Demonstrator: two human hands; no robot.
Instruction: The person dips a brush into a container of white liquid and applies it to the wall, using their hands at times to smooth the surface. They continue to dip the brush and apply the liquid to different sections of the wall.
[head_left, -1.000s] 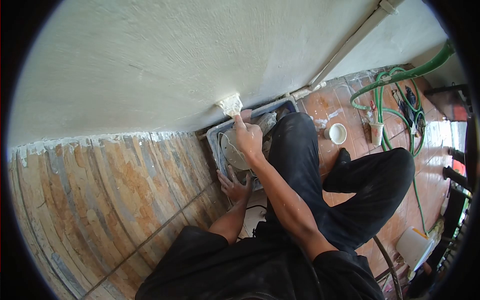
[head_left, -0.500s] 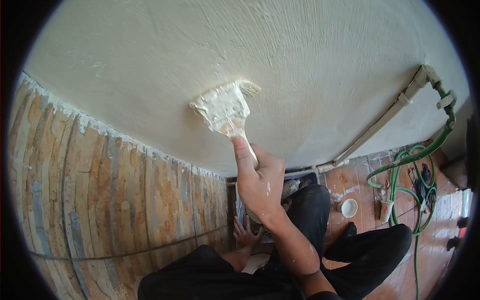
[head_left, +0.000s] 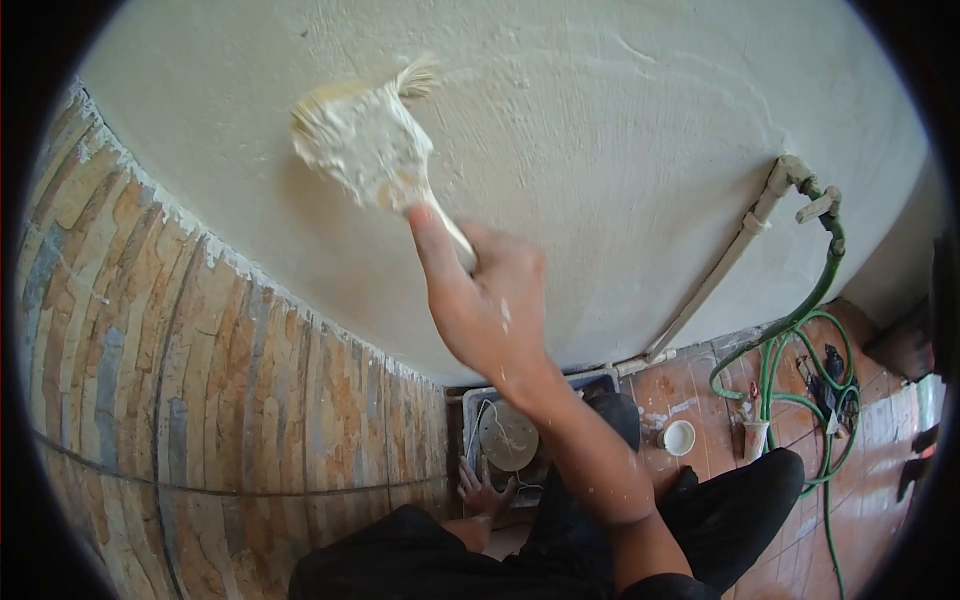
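Observation:
My right hand (head_left: 490, 292) is closed around the handle of a wide paintbrush (head_left: 368, 148) thickly coated in white paint. Its bristles press on the pale wall (head_left: 600, 190), splayed, with one tuft standing out to the side. White specks dot my hand and forearm. Down below, my left hand (head_left: 484, 494) has its fingers spread at the near-left side of a grey tray (head_left: 468, 415). A round, whitish disc-like thing (head_left: 508, 437) with a thin cord lies in that tray; my right forearm and leg hide part of it.
Stone-look tiles (head_left: 240, 380) cover the left wall, with paint along their upper edge. A pipe (head_left: 715, 275) with a tap and green hose (head_left: 765, 385) runs down on the right. A white cup (head_left: 678, 437) and a paint-stained cup (head_left: 755, 438) stand on the reddish floor tiles.
My right hand has carried the paintbrush up and to the left across the wall. The camera view has shifted slightly. My left hand stays by the tray, which shows more now.

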